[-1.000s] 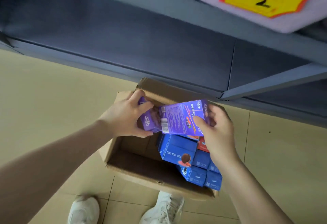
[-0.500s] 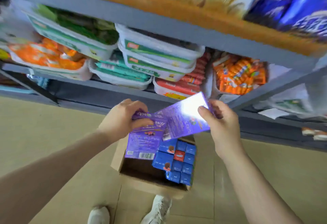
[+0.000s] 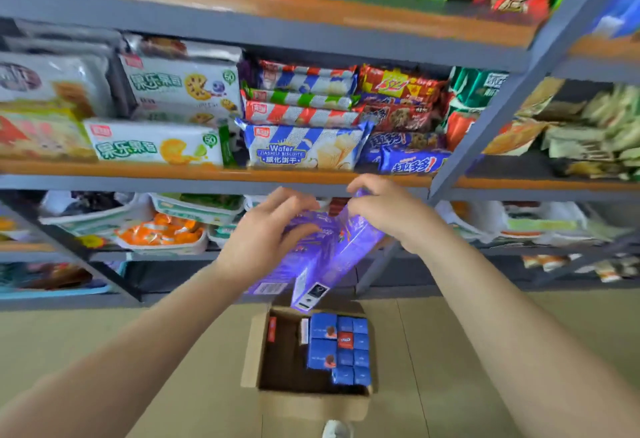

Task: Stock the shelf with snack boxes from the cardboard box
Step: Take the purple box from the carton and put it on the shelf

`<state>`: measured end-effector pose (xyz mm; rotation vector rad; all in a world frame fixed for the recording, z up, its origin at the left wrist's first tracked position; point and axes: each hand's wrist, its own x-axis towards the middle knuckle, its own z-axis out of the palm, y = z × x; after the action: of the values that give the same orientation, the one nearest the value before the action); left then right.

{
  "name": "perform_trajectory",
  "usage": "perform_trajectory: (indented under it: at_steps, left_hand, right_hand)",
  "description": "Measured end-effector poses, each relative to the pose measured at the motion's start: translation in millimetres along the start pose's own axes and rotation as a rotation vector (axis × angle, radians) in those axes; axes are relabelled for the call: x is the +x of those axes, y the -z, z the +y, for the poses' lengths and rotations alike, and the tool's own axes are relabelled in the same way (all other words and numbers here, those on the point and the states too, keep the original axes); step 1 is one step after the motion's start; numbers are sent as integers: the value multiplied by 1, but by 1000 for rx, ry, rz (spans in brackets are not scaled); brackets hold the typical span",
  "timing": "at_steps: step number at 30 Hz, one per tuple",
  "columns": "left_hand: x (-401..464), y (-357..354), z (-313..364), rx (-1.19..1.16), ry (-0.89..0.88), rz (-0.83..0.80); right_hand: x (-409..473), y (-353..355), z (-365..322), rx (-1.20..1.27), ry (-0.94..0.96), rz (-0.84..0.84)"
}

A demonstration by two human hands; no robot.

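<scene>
Both hands are raised in front of the shelf [image 3: 214, 174], each with a purple snack box; the left hand [image 3: 266, 229] has its grip curled round the upper end of one purple box [image 3: 277, 273], thumb on the near face, so the box hangs down with its barcode end lowest; the right hand [image 3: 384, 209] pinches the top of the second purple box [image 3: 341, 257], which slants down and to the left, its lower end just above the cardboard box [image 3: 311, 399]; the two boxes overlap between the hands, probably because they came out together and are being carried as a pair; holding them by their upper ends leaves the bodies free to be slid onto a board; the cardboard box sits open on the floor [image 3: 86, 351] right below, near the shelf, which keeps each reach short; inside it, blue snack boxes [image 3: 339, 347] stand packed against the right side, the left side bare, so much stock remains; the shelf ahead is crowded with wafer packs [image 3: 301, 146], so a free slot seems needed.
</scene>
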<state>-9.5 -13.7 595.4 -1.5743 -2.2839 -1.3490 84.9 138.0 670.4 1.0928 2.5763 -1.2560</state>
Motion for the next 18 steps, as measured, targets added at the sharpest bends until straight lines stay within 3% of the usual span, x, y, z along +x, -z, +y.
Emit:
perform_trajectory:
  at_steps: [3,7,10,15,18]
  left_hand:
    - [8,16,8,3,-142,-65]
    - [26,23,32,-5,-148,94]
    - [48,27,54,166,-258,200]
    - [84,30,82,526,-516,198]
    - [103,25,94,612,-503,224]
  right_hand:
    - [-11,16,-17,202,-108,-73]
    - [-17,31,-27,307,-121,-52]
    - [-19,47,-36,372,-92,-22]
    - [-20,75,-43,614,-12,19]
    - [-18,88,-43,735,27,9]
